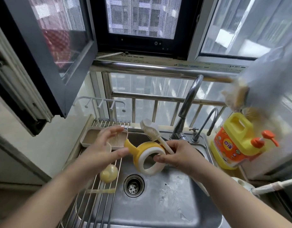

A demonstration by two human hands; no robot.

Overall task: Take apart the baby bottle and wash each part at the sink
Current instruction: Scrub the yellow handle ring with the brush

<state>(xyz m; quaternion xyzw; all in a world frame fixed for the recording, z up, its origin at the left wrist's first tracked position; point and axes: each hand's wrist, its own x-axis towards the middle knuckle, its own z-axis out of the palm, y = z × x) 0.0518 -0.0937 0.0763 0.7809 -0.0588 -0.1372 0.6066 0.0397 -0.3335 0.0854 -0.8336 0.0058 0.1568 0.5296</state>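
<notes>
Over the sink (166,203), right hand (179,155) pinching collar (150,159) and brush (156,135) for scrubbing, left hand (105,145) released.

Daylight, bright and cool, comes in through the window (140,17) and the glass behind the railing (158,99). Right-hand panes are blown out to near white. No hard shadows; soft grey shade under the forearms and along the left wall. Wet steel of the sink (166,195) gives scattered specular glints; the faucet (189,102) carries a bright streak. Motion blur smears the left hand (107,145) and a pale object at upper right (237,94). The centre is reasonably sharp, the detergent jug (237,142) legible. Strong wide-angle bowing: window frames and counter edges curve towards the corners. Compression softens fine detail throughout.
</notes>
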